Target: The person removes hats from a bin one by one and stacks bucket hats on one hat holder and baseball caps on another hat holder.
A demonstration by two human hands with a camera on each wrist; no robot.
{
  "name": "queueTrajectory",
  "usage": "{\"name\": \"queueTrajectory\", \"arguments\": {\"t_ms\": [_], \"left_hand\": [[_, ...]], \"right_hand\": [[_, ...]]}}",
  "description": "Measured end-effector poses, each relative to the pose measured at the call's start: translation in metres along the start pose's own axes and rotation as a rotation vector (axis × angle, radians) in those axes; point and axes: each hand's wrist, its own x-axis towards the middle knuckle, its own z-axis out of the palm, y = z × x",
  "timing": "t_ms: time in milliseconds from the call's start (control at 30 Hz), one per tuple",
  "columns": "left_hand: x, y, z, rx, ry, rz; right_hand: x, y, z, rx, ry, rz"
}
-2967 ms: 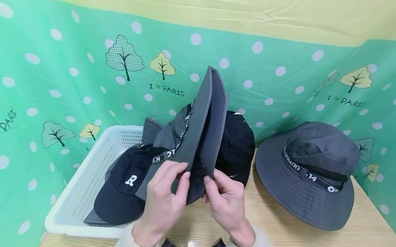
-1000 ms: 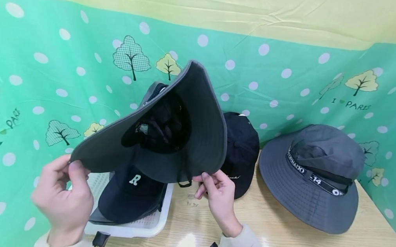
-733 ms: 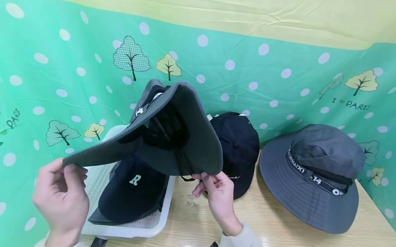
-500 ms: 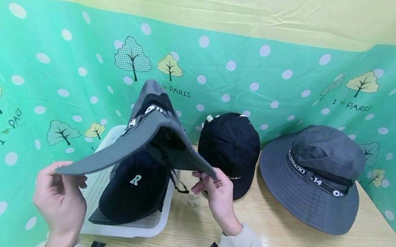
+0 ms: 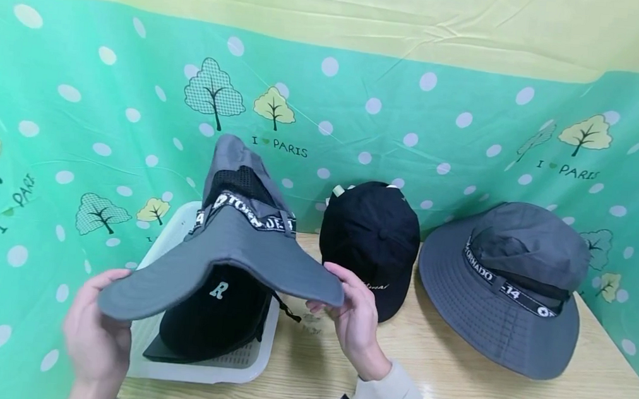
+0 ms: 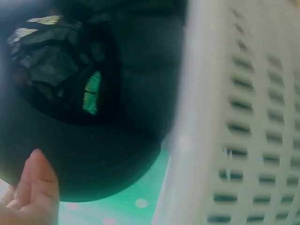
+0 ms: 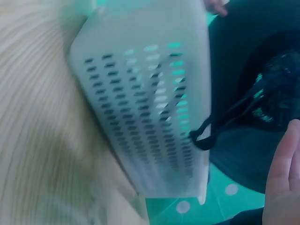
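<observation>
Head view: the fingers of the left hand (image 5: 99, 332) and right hand (image 5: 356, 320) are clamped on opposite ends of a grey banded hat's brim (image 5: 188, 270), the crown rising beyond them. Between and below the fingers, a black cap marked R (image 5: 194, 328) lies in the white basket (image 5: 212, 377). Just beyond the right fingers, a plain-fronted black cap (image 5: 373, 236) rests on the bench (image 5: 310, 376); another grey hat (image 5: 508, 292) sits farther right.

Left wrist view: left fingertips press the brim's dark underside.

Right wrist view: a black cord (image 7: 204, 136) hangs near the right fingers.
</observation>
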Motion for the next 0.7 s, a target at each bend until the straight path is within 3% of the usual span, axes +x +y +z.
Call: {"name": "queueTrajectory", "arguments": {"t_ms": [67,100,167,300,433,567,700], "left_hand": [[0.001,0.003,-0.006,-0.3,-0.025,-0.154],[0.001,0.005,-0.008,-0.313,-0.026,-0.207],[0.002,0.009,-0.013,-0.279,-0.008,-0.285],[0.002,0.014,-0.02,-0.042,0.076,-0.408],[0.001,0.013,-0.028,0.088,0.051,-0.528],[-0.001,0.012,-0.034,0.163,0.04,-0.588],[-0.002,0.01,-0.04,0.163,0.043,-0.614]], "right_hand": [[0.0,-0.002,0.002,0.05,-0.008,0.015],[0.0,-0.003,0.003,0.066,-0.008,0.022],[0.0,-0.005,0.006,0.075,0.018,0.053],[-0.001,-0.008,0.013,0.066,0.055,0.122],[-0.001,-0.011,0.017,0.068,0.064,0.196],[0.0,-0.015,0.017,0.073,0.103,0.258],[0.001,-0.016,0.016,0.055,0.132,0.293]]}}
